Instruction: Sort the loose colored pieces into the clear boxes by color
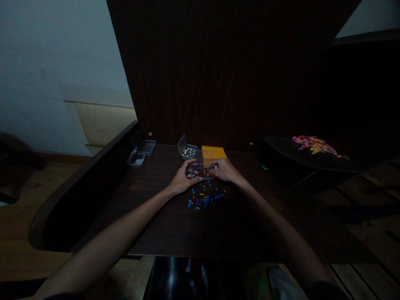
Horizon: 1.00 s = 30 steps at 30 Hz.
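Any lettering was too dark to read. Left hand (182, 180) gripped the small clear box (197, 168) at desk (156, 216) centre. Right hand (225, 171) had its fingertips pinched at the box's right edge, on what I cannot tell. Three other clear boxes: one open (187, 150), two at left (141, 153). One orange box (213, 153). Scattered blue pieces (204, 200) were too small to count.

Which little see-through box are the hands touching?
The clear box between the left hand and right hand, just behind the blue pieces. The other boxes sit farther back, untouched.
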Each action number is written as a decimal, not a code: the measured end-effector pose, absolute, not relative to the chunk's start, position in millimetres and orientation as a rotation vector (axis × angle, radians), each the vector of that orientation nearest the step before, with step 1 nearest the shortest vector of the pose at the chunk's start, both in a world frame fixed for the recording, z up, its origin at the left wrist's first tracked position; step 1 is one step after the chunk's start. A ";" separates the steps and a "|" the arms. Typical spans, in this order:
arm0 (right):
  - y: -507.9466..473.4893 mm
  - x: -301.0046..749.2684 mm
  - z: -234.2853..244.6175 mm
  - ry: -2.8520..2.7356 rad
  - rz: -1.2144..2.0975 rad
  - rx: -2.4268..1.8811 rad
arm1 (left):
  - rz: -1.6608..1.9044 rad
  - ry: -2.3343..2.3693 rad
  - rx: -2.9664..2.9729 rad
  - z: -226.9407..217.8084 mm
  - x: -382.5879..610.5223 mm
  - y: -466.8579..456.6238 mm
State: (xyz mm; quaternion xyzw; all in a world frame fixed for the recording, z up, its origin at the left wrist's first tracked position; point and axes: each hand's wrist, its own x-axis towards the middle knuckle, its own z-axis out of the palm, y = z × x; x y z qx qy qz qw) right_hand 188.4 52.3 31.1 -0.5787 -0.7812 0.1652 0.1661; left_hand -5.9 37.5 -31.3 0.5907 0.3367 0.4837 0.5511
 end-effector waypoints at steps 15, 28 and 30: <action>33.0 182.2 45.6 -2.684 0.402 -1.379 | 1.163 0.782 1.397 -32.8 -5.5 38.0; 7.4 163.4 50.8 -2.791 0.582 -0.992 | 1.151 0.771 1.384 -32.5 -6.9 39.4; 3.9 156.8 44.7 -2.861 0.538 -0.938 | 1.158 0.773 1.383 -32.0 -6.7 39.0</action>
